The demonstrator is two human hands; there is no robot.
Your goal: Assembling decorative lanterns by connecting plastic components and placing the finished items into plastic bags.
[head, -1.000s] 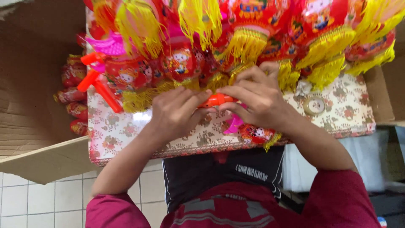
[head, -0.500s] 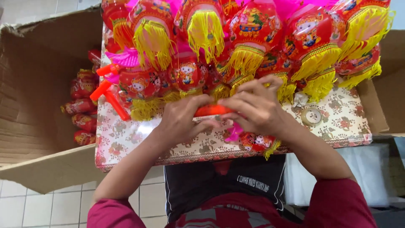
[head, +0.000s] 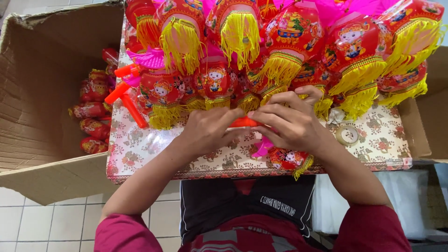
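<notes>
The orange plastic stick (head: 242, 122) lies crosswise between the two hands, just above the floral board (head: 140, 149) and just in front of the heap of lanterns. The left hand (head: 207, 130) closes its fingers over the stick's left end; the right hand (head: 291, 123) pinches the other end between thumb and fingertips, and a small red lantern with a yellow fringe (head: 289, 159) and a pink piece (head: 262, 147) hang below that hand, near the board's near edge.

Against the pictures from a second and half a second ago, the stick sits in much the same place between the hands, and both grips look unchanged; the hands have shifted only slightly relative to the board. By my reading the fitting of stick to lantern is in mid-course rather than finished, since the lantern stays under the right hand and has not joined the heap.

What differs most is the view: the head has tipped, so more of the row of red lanterns with yellow tassels (head: 280, 51) shows beyond the stick. Left of the stick lie loose orange sticks (head: 128, 105) on the board, and further left the open cardboard box (head: 42, 93) holds wrapped lanterns (head: 91, 112). To the stick's right a roll of clear tape (head: 347, 135) rests on the board
</notes>
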